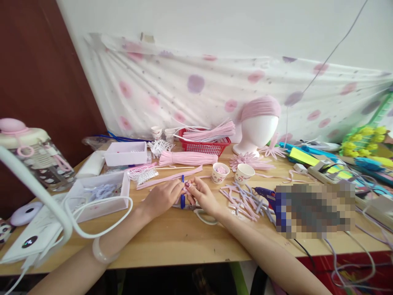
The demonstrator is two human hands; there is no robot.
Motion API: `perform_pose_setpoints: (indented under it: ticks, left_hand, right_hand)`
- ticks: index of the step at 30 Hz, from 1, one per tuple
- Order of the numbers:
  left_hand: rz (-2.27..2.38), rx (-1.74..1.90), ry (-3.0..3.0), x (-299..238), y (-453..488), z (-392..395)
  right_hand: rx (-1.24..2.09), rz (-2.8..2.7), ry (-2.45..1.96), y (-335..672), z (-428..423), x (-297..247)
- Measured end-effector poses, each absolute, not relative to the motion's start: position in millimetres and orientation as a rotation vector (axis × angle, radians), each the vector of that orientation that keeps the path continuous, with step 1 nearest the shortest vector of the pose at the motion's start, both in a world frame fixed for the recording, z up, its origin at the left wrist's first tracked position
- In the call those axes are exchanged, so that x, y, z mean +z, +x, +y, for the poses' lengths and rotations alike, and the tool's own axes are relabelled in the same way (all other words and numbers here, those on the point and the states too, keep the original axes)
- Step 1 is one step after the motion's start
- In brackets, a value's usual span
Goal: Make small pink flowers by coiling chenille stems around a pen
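My left hand (164,198) and my right hand (203,197) meet over the middle of the table, fingers closed. Between their fingertips a slim blue pen (183,200) stands roughly upright. Both hands pinch around its middle; any small piece wound or held there is hidden by the fingers. Under my right wrist lies a pair of scissors, of which the pale handle (206,218) shows. Just right of my hands is a loose pile of cut pink and grey-violet pipe cleaners (245,200). Behind them stand a paper cup with pink pieces (220,173) and another paper cup (244,173).
A bundle of pink pipe cleaners (188,158) lies before a red basket (205,143). White trays (101,209) and a bottle (39,159) stand left, beside a white looping cable (101,235). A foam head (259,127) is behind. Right are a glue gun (265,193) and cords.
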State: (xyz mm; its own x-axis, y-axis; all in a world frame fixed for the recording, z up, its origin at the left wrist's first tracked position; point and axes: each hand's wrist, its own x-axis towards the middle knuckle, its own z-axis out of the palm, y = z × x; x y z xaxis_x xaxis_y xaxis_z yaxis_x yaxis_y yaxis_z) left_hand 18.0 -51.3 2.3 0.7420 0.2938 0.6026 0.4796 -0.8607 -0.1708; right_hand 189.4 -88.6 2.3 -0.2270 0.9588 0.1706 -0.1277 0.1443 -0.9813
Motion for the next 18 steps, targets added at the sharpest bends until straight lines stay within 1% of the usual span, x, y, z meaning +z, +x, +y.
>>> perform_pose_setpoints:
  ticks: [7,11,14,18]
  left_hand:
    - [-0.536,-0.812,-2.709,4.6,16.0,-50.7]
    - [-0.495,-0.908,-2.779,1.3,16.0,-50.1]
    - [-0.456,-0.938,-2.773,1.9,17.0,-51.5]
    - [-0.561,-0.942,-2.805,6.9,16.9,-54.7]
  right_hand:
    - [1.289,-1.324,-0.870,186.1,-91.5,2.7]
    - [1.254,-1.359,-0.870,185.1,-95.0,0.6]
    - [1.190,-1.413,-0.867,186.2,-97.0,-2.8]
    - [1.040,-1.571,-0.913,190.0,-101.0,-0.1]
